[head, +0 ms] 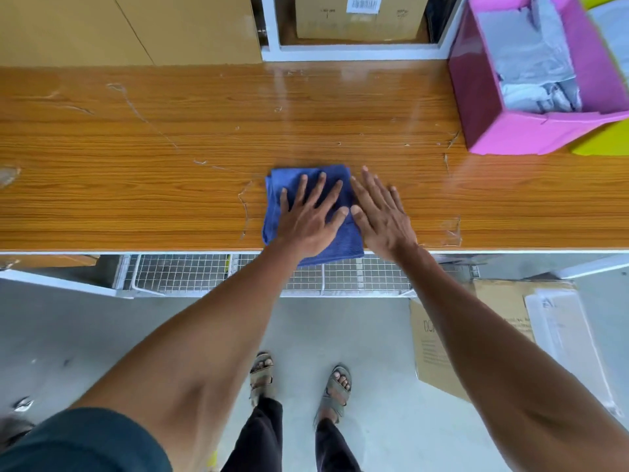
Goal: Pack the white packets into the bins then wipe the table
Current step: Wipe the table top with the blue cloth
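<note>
A folded blue cloth (275, 202) lies near the front edge of the wooden table (136, 148), its near corner hanging over the edge. My left hand (311, 216) presses flat on the cloth with fingers spread. My right hand (383, 216) lies flat beside it, its thumb side on the cloth's right edge and the rest on the table. A pink bin (483, 107) at the far right holds several white packets (531, 63).
A yellow bin (602, 141) peeks out to the right of the pink one. Cardboard boxes (129, 28) stand behind the table. Below the front edge is a wire rack (190, 270). Flat cardboard (439, 349) and a clear lidded box lie on the floor at right.
</note>
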A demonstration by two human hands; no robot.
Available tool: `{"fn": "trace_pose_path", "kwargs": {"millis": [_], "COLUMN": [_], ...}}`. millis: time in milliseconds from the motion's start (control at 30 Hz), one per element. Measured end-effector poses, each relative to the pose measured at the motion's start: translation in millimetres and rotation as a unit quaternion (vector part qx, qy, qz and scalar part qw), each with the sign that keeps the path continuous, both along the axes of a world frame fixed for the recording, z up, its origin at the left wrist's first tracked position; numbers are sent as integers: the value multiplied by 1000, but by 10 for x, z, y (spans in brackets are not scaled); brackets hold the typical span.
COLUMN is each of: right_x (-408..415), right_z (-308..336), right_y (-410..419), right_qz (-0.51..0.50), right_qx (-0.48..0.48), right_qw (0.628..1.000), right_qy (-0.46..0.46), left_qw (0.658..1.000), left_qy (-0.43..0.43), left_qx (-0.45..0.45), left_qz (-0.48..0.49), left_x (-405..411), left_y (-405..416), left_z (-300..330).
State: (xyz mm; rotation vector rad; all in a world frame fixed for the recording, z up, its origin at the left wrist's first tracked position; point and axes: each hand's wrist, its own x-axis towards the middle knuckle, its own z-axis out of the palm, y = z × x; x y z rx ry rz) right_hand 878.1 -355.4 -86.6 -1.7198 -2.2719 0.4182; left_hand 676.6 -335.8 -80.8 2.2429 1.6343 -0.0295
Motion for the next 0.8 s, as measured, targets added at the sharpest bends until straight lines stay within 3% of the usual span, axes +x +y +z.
{"fn": "trace_pose_path", "kwargs": {"millis": [133,267,367,467,600,700,800], "right_x": [36,49,61,30,-14,-90,-127], "right_z": [7,25,13,-1,48,189,547], "right_y": [-167,-130,-113,-182,-326,-402,-442], "right_qz": [126,208,197,173,168,166,137], "right_qx": [1,-22,-14,-16,6,40,-115], "right_qw": [989,958,964,972,980,984,984], "right_qy": [-73,-197,-179,-160,-107,-44,-18], "left_qw": [994,979,969,968,950,973,992], "left_qy": [7,110,132,83,41,12,-48], "left_qx": [51,85,133,188,233,133,-32], "left_qz": [-96,-151,-159,-146,-204,-190,-112], "left_x": [-405,-869,-971,-932,-904,-948,-913], "left_y": [-241,-472,-478,-486,-493,-510,-573], "left_z": [81,-11,-72,-46,164,466,820]}}
